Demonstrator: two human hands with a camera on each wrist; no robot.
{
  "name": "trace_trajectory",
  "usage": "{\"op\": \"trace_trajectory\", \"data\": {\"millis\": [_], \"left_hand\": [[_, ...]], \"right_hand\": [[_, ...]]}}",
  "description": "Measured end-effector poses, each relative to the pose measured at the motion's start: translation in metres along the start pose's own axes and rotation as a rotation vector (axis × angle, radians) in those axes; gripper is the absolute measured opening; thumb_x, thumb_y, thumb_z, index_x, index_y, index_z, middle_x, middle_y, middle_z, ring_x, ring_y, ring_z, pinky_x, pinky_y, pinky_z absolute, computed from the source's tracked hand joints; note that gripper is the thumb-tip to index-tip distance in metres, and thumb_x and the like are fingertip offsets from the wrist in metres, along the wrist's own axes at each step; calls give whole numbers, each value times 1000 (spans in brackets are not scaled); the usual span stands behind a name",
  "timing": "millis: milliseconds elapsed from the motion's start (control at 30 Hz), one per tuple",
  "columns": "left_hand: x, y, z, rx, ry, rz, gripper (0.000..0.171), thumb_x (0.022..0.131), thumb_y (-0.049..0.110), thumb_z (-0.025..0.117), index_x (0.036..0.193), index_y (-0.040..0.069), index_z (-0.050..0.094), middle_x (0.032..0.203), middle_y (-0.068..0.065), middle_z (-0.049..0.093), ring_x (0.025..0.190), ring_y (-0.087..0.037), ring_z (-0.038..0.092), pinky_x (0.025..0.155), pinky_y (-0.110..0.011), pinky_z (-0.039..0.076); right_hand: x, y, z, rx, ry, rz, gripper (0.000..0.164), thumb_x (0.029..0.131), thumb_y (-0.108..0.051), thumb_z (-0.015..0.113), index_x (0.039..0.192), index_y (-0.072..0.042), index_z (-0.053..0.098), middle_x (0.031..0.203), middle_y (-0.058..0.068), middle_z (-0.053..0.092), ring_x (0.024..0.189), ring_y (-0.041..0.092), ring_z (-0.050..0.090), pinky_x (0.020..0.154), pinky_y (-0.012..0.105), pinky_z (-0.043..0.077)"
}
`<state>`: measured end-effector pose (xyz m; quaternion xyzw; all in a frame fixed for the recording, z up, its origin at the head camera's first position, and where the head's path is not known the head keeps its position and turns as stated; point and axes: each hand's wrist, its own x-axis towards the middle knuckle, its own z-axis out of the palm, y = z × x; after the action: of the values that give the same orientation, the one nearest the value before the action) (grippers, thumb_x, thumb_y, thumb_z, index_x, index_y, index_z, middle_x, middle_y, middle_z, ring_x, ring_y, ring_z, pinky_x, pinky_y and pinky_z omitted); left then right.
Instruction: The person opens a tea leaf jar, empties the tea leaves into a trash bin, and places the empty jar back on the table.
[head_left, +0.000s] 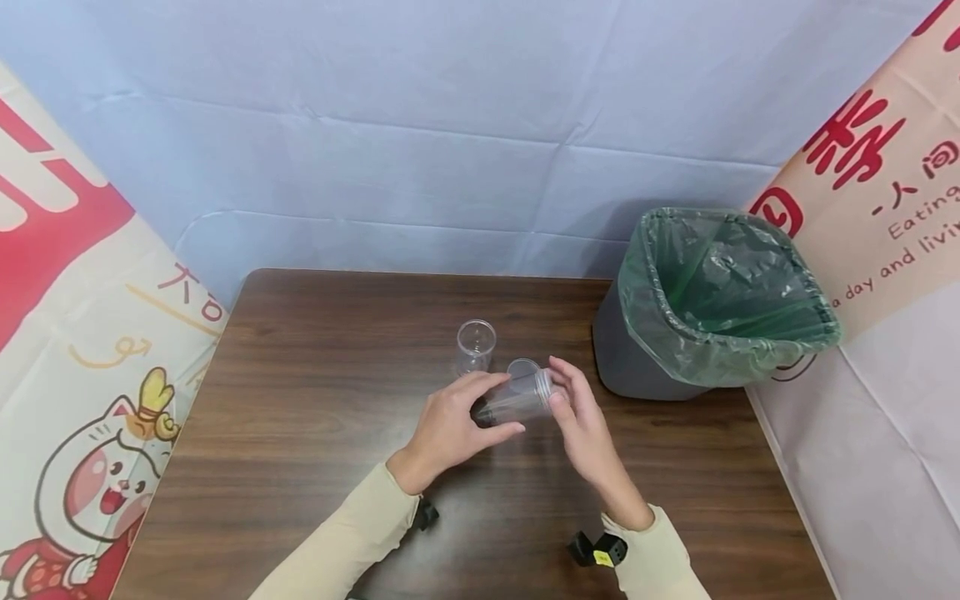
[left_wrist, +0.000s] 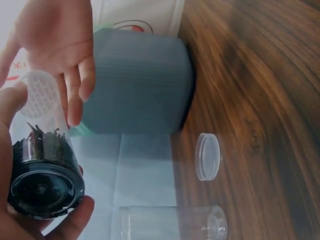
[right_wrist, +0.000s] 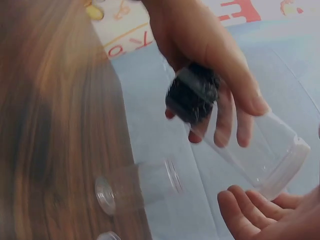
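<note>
My left hand [head_left: 450, 421] grips a clear plastic jar [head_left: 517, 406] around its body, tilted above the table. Dark, dry shreds [left_wrist: 45, 147], like tea leaves, lie at the jar's base end. A translucent lid [right_wrist: 287, 170] caps its other end. Beside that lid is my right hand [head_left: 588, 429], its fingers spread and loosely bent near the rim without closing round it; whether they touch is hard to tell. A second clear jar [head_left: 476, 348], uncapped, stands on the table behind the hands. Next to it lies a loose clear lid [left_wrist: 207, 156].
A grey bin [head_left: 637, 358] with a green liner [head_left: 795, 350] stands at the back right of the brown wooden table [head_left: 337, 350]. Pale blue cloth [head_left: 375, 167] hangs behind, with printed banners on both sides.
</note>
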<state>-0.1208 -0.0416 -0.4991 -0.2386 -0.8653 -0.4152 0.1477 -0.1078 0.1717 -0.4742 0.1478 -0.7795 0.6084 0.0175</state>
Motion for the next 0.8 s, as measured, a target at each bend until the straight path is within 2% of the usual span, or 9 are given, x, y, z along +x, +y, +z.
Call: {"op": "trace_trajectory", "data": {"millis": [100, 200, 400, 600, 800], "left_hand": [[1, 1, 0, 8, 7, 0, 63, 75, 50, 88, 126, 16, 71, 115, 5, 70, 93, -10, 66, 74, -32, 56], [1, 1, 1, 13, 11, 0, 64, 75, 51, 88, 126, 17, 70, 116, 5, 70, 93, -10, 67, 74, -32, 56], [1, 2, 2, 11, 14, -3, 63, 76, 51, 88, 126, 18, 70, 117, 6, 70, 96, -9, 67, 74, -32, 56], [1, 2, 3, 17, 17, 1, 63, 75, 50, 88, 126, 18, 70, 116, 5, 70, 96, -9, 67, 74, -32, 56], [1, 3, 4, 15, 4, -8, 63, 76, 50, 88, 127, 18, 69, 117, 5, 70, 96, -9, 67, 74, -32, 56]], "right_hand": [[-1, -1, 4, 155, 5, 9, 49, 110, -18, 43, 147, 12, 33, 132, 32, 53, 113, 10, 59, 91, 22, 50], [-2, -1, 7, 278, -5, 17, 48, 111, -19, 42, 146, 12, 33, 129, 29, 55, 107, 15, 63, 88, 29, 54], [-5, 0, 11, 430, 18, 47, 41, 109, -14, 45, 142, 8, 35, 127, 20, 61, 104, 19, 66, 87, 31, 56], [-5, 2, 13, 465, 50, 81, 30, 108, -7, 47, 135, 3, 41, 122, 10, 66, 105, 17, 67, 86, 31, 57], [-5, 3, 13, 454, 62, 76, 28, 108, -6, 45, 134, 3, 43, 123, 16, 64, 106, 17, 67, 84, 34, 57]]}}
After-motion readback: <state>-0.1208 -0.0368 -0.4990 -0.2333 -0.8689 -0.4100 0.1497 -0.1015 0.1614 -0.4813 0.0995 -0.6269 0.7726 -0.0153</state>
